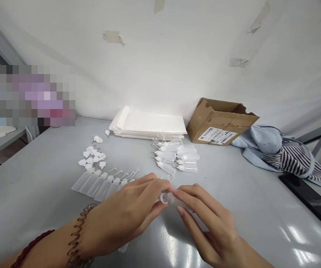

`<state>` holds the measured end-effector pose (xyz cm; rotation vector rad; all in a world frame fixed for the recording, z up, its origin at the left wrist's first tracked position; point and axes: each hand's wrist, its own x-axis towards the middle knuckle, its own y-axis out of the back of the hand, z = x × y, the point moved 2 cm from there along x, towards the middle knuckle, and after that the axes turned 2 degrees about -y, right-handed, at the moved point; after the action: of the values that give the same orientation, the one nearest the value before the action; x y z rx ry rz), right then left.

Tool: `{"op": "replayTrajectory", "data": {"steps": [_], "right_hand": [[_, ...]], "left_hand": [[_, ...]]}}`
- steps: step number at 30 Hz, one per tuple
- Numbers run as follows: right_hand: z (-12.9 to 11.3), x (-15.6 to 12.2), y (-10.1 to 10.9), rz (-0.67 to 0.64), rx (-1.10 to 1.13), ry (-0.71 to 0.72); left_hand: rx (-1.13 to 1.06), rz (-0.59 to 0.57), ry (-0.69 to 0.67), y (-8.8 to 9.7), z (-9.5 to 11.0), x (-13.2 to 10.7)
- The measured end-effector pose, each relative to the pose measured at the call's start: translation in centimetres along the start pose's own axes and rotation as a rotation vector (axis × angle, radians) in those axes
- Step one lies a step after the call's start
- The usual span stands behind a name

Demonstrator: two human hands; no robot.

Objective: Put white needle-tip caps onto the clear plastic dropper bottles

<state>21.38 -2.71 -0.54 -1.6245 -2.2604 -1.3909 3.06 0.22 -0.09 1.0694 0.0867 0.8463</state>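
Observation:
A small translucent squeeze bottle (164,198) lies between my two hands, its round open mouth turned towards me. My left hand (129,208) closes its thumb and fingers around the mouth end. On the other side, my right hand (215,219) pinches the bottle's body, which the fingers partly hide. Beyond my left hand is a row of similar bottles (89,183) with white tops and thin bent strips; my hand covers part of it. Further back, capped bottles with needle tips (168,155) lie in a pile. Loose white needle caps (93,155) are scattered at the left.
A stack of white padded envelopes (152,124) lies against the wall. An open cardboard box (222,121) stands to its right. Blue and striped cloth (283,152) and a black phone-like slab (311,201) lie at the right of the grey table (250,201).

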Motion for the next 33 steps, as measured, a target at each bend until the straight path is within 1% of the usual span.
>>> {"op": "replayTrajectory", "data": {"steps": [6,8,11,15,17,19,21,22,24,26,28,30,31,33], "right_hand": [[0.1,0.3,0.1,-0.023,0.181,-0.112],[0.3,0.4,0.0,-0.045,0.195,-0.132],[0.5,0.4,-0.2,-0.09,0.226,-0.146],[0.7,0.3,-0.5,-0.092,0.258,-0.141],[0.7,0.1,-0.8,-0.101,0.263,-0.16],[0.8,-0.1,-1.1,-0.115,0.278,-0.236],[0.9,-0.2,-1.4,-0.131,0.343,-0.371],[0.9,-0.3,-1.6,-0.14,0.413,-0.452],[0.8,-0.3,-1.9,-0.159,0.654,-0.607],[0.6,-0.2,-2.4,-0.198,0.994,-0.733],[0.4,0.0,-2.8,-0.256,1.308,-0.824],[0.4,0.0,-3.2,-0.285,1.488,-0.867],[0.5,0.1,-3.4,-0.276,1.527,-0.86],[0.7,0.0,-3.6,-0.226,1.532,-0.806]], "left_hand": [[-0.065,0.093,0.128,0.4,-0.1,0.2],[-0.066,0.113,0.123,0.3,-0.1,0.1],[-0.073,0.109,0.132,0.1,-0.2,-0.1],[-0.198,0.103,0.193,-0.2,-0.2,-0.2],[-0.237,0.14,0.193,-0.1,-0.2,-0.2],[-0.246,0.204,0.15,0.1,0.0,-0.1],[-0.272,0.26,0.098,0.4,0.2,0.0],[-0.295,0.274,0.08,0.5,0.2,0.1],[-0.352,0.28,0.054,0.8,0.3,0.3],[-0.411,0.276,0.02,1.0,0.3,0.4],[-0.468,0.27,-0.005,1.2,0.1,0.6],[-0.541,0.246,0.005,1.2,-0.2,0.7],[-0.586,0.226,0.027,1.1,-0.5,0.8],[-0.686,0.17,0.071,1.1,-0.9,0.9]]}}
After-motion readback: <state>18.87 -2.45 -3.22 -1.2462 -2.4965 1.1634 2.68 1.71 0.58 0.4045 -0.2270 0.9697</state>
